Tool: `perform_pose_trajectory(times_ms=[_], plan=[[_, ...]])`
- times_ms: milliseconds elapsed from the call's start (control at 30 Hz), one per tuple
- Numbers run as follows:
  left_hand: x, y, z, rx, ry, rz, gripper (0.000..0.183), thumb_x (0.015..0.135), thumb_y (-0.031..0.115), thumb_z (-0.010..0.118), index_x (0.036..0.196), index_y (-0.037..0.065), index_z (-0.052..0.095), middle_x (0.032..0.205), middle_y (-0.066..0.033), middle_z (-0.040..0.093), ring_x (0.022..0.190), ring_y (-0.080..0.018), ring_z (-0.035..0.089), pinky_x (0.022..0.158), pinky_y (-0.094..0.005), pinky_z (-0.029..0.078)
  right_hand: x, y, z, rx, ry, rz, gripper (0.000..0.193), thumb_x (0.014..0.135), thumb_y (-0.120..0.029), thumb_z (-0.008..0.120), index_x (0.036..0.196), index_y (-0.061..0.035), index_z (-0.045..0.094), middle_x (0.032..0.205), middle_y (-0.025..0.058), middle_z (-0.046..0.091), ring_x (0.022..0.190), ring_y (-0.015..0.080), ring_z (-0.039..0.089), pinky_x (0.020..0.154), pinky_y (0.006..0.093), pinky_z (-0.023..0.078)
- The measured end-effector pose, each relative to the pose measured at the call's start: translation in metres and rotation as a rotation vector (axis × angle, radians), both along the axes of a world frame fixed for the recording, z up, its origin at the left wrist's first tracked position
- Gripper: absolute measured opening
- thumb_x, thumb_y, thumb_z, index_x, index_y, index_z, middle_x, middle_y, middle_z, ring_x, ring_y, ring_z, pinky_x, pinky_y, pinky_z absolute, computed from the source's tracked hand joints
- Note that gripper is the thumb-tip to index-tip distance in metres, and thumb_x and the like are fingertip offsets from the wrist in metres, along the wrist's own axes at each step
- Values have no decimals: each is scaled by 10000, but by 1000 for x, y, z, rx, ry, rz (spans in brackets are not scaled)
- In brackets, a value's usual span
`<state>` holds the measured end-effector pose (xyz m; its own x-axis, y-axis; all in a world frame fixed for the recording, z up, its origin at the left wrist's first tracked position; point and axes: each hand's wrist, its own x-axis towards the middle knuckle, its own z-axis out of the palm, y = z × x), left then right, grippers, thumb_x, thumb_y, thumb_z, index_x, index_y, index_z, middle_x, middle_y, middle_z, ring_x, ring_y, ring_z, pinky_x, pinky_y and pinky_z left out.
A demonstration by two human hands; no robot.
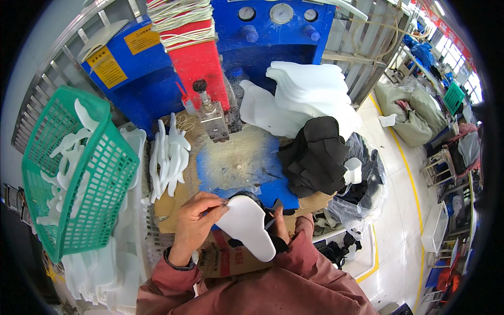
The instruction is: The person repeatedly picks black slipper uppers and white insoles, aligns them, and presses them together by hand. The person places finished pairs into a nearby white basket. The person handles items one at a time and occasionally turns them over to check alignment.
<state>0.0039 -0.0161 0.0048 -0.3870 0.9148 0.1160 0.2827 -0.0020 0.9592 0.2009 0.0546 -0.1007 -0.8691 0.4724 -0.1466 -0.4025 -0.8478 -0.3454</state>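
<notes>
A white, smooth, curved sheet piece [244,223] with a notched edge is held up in front of my body. My left hand [193,224] is closed, pinching the piece's upper left edge between thumb and fingers. On the other side my right hand [281,224] is closed on a black fabric piece [276,205], which lies partly behind the white one. Most of the right fingers are hidden. Beyond my hands is a blue work surface [270,191] covered with pale residue. A metal press head [212,119] on a red arm [195,65] stands over its far side.
Black pieces [317,152] are piled right of the surface, with stacked white sheets [307,94] behind. Narrow white pieces [169,157] lie left, near a green basket [97,184] of white pieces. A blue machine [262,42] with gauges stands behind; a plastic bag [373,194] sits right.
</notes>
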Motion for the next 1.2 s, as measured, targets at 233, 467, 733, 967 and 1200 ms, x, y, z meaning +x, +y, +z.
perform_pose_trajectory(times_ms=[233,467,733,967,1200], plan=[[8,5,-8,22,224,49,149,879,20,787,1023,-11,762,948,-90,721,818,-176,682,701,-290,526,5,1,0,191,-282,31,1045,940,-847,316,1606,-42,328,1552,165,496,1372,321,547,1127,476,466],[10,9,-14,44,289,73,170,886,24,781,1052,-5,759,966,-112,718,807,-201,698,702,-307,544,3,0,-13,167,-92,4,856,1064,-683,250,1577,-6,359,1567,133,474,1420,269,483,1211,430,355],[10,11,-19,-34,292,97,198,880,43,786,1068,-7,749,974,-127,710,852,-251,703,753,-346,556,4,1,-21,256,-220,27,961,994,-766,313,1616,-34,300,1588,136,451,1418,290,493,1185,465,391],[26,13,-5,63,450,191,225,872,-29,689,1086,-5,755,1202,-176,656,1137,-321,641,992,-398,505,-3,3,-7,150,-139,-33,770,1107,-586,270,1599,5,308,1591,132,433,1424,271,470,1234,428,333],[55,-3,13,114,992,-100,284,822,12,681,1074,91,783,1466,-203,559,1405,-449,461,1141,-563,400,-6,6,2,193,-176,-38,733,1119,-564,258,1587,-5,333,1523,142,492,1373,259,527,1177,407,419]])
